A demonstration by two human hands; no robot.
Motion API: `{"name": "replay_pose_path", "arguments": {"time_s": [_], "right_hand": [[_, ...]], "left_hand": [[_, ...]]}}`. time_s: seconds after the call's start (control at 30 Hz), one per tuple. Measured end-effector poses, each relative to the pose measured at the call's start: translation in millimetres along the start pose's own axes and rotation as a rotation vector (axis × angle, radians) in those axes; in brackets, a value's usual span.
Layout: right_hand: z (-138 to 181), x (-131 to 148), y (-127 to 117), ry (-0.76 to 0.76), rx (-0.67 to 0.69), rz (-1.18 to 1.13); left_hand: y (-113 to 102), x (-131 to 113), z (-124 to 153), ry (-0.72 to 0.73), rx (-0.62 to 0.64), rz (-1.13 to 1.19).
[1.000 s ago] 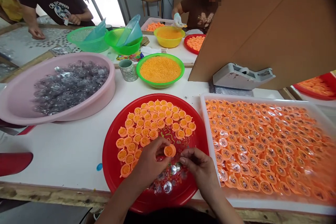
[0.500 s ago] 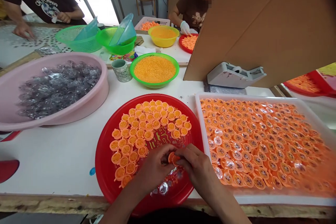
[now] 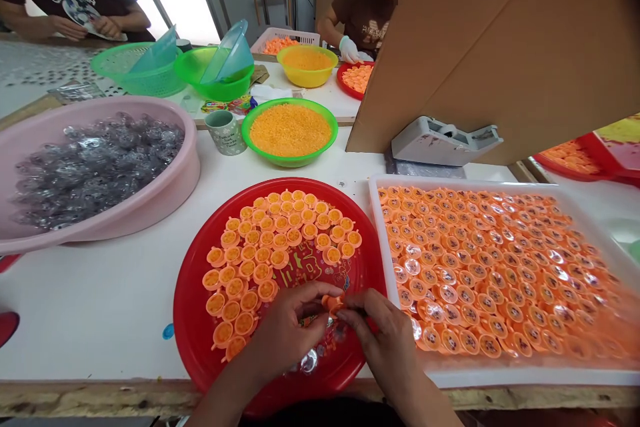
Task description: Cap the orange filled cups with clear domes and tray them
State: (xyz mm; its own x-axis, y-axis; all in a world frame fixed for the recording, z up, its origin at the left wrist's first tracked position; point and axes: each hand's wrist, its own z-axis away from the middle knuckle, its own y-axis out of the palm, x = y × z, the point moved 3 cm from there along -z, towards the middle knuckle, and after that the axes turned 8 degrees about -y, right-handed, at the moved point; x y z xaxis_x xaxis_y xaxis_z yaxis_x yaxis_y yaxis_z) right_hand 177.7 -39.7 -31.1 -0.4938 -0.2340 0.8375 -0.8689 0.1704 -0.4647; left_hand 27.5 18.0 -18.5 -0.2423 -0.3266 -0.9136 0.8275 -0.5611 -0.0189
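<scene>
Over the front of a round red tray point(image 3: 187, 307), my left hand point(image 3: 293, 323) pinches a small orange plastic toy cup point(image 3: 331, 303) between thumb and forefinger. From the other side, my right hand point(image 3: 387, 327) has its thumb and fingertips closed on the same piece; its exact shape is partly hidden by the fingers. Rows of small orange cups point(image 3: 267, 290) filled with yellow-orange bits cover the tray's left and back. A few clear round plastic pieces point(image 3: 309, 361) lie near my wrists on the tray's printed bottom.
To the right, a white tray point(image 3: 500, 377) is packed with orange cups under shiny lids. A pink basin point(image 3: 173, 203) of clear domes stands left. Behind are a green bowl point(image 3: 290, 161) of yellow-orange bits, a mug point(image 3: 225, 133), a tape dispenser point(image 3: 445, 140) and leaning cardboard point(image 3: 480, 33). Two people work opposite.
The orange cup has turned between my fingers, and my right hand has shifted slightly lower and away from my left. The view has moved a little. The person at far left has brought both hands together.
</scene>
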Motion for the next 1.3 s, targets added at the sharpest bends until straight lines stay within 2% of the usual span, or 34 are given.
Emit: {"name": "replay_pose_path", "arguments": {"time_s": [0.1, 0.33, 0.5, 0.57, 0.67, 0.73, 0.83, 0.93, 1.03, 1.3], "right_hand": [[1.1, 6.6, -4.0, -0.134, 0.021, 0.072], [4.7, 10.2, -11.9, -0.162, 0.088, 0.127], [3.4, 15.8, -13.7, -0.271, 0.154, 0.123], [2.0, 15.4, -13.8, -0.218, 0.089, 0.089], [1.1, 12.0, -14.0, -0.043, -0.064, 0.046], [0.8, 11.8, -12.7, 0.022, -0.087, 0.019], [-0.2, 16.3, -12.3, 0.006, -0.057, -0.005], [-1.4, 22.1, -16.1, -0.045, -0.084, 0.005], [-2.3, 26.4, -18.6, -0.079, -0.082, -0.002], [0.9, 30.8, -21.5, -0.093, -0.131, -0.027]], "left_hand": [[-0.7, -7.3, 4.4, 0.029, -0.008, -0.04], [-1.3, -11.3, 11.1, 0.108, -0.058, -0.231], [-2.4, -11.2, 9.3, 0.148, -0.059, -0.194], [-2.8, -12.7, 8.9, 0.153, -0.059, -0.165], [-2.7, -15.3, 9.7, 0.174, -0.069, -0.149], [-1.6, -16.2, 10.5, 0.177, -0.067, -0.13], [1.3, -15.8, 11.3, 0.147, -0.043, -0.038], [2.9, -14.2, 11.7, 0.128, -0.038, 0.043], [2.0, -12.2, 12.5, 0.136, -0.065, 0.088], [9.5, -27.0, 18.7, 0.397, -0.197, -0.134]]}}
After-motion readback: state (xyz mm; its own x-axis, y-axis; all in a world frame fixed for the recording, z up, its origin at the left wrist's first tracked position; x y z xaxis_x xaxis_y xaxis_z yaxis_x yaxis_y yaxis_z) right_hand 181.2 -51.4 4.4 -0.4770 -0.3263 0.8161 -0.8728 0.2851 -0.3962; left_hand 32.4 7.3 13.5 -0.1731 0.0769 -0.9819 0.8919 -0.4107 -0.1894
